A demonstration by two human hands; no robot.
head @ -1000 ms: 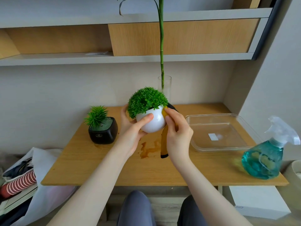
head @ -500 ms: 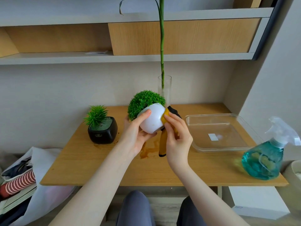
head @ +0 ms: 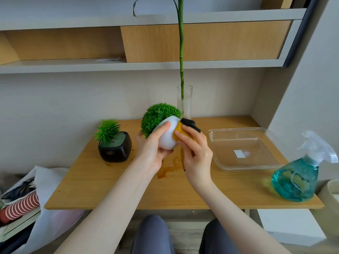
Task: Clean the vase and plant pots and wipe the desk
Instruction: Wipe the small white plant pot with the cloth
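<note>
1. Nearest me on the worktop [head: 110,189], at its right front corner, I saw a spray bottle [head: 296,178] partly filled with teal liquid, and behind it a clear plastic tray [head: 216,142] holding only a small white label.
2. In the middle, held above the worktop, was the white round pot [head: 166,139] with its bushy green plant [head: 157,117], tilted so the foliage leaned left and away from me.
3. My left hand [head: 152,147] cupped the pot from the left and below, fingers [head: 163,126] curled round its white side.
4. My right hand [head: 196,151] pressed a yellow-and-black sponge cloth [head: 183,127] against the pot's right side, fingers bent over the cloth and gripping it.
5. A brown stain [head: 165,171] lay on the worktop under my hands.
6. Left of that stood the black square pot [head: 115,149] with a spiky green plant.
7. Farthest back stood the tall glass vase [head: 185,101] holding one long green stem [head: 181,52].
8. Compared with a second ago, the white pot had tipped much further over, and the cloth had shifted toward its lower right side.
</note>
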